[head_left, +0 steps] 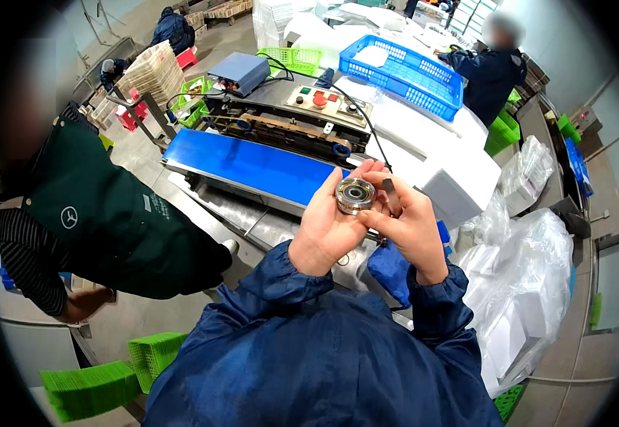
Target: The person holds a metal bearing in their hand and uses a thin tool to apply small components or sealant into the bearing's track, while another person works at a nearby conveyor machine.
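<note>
- I watch through the head camera: the left hand (327, 228) is palm up, cupped under a round metal bearing (356, 193), which lies on the palm near the fingers. I judge the cupped palm keeps it from rolling off.
- The bearing's ringed face is turned up, open to view from above.
- The right hand (410, 222) is drawn in narrow, thumb and fingers at the bearing's right edge, probably to steady it. A thin dark flat piece (392, 197) sits among its fingers; I cannot tell its kind.
- Both hands are in front of the blue conveyor belt (252, 165), the bearing held up rather than set down.
- The control panel (323, 104) stands along the machine's top, likely to be within reach.
- On the white bench (387, 115), the blue crate (403, 77) stands beyond the machine, perhaps to leave the near side free.
- My count: two hands, one bearing, one flat piece, one belt, one blue crate, one large red button (319, 102) on the panel.
- I make out at least four other people; one, in a dark apron (121, 213), stands close on the left.
</note>
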Available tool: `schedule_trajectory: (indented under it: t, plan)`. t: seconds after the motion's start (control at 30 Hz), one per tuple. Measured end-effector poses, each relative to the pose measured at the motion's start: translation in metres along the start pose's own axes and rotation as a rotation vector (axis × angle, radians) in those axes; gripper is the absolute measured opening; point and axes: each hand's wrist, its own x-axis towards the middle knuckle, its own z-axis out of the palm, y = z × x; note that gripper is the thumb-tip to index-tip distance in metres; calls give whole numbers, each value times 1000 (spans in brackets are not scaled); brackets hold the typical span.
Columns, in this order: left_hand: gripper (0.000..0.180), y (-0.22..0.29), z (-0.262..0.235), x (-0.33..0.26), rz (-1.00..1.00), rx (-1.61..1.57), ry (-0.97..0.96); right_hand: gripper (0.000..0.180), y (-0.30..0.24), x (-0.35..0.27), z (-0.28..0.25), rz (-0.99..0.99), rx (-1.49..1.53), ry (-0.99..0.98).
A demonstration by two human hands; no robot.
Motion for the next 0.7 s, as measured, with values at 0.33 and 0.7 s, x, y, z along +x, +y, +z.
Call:
schedule_trajectory:
  t: [0.33,0.7]
  plan:
    - [53,-8,3,-4,74,98,-23,41,-6,-5,4,-6,-72,28]
    - [52,-11,-3,-8,136,150,-59,50,-2,-6,8,-65,-117,18]
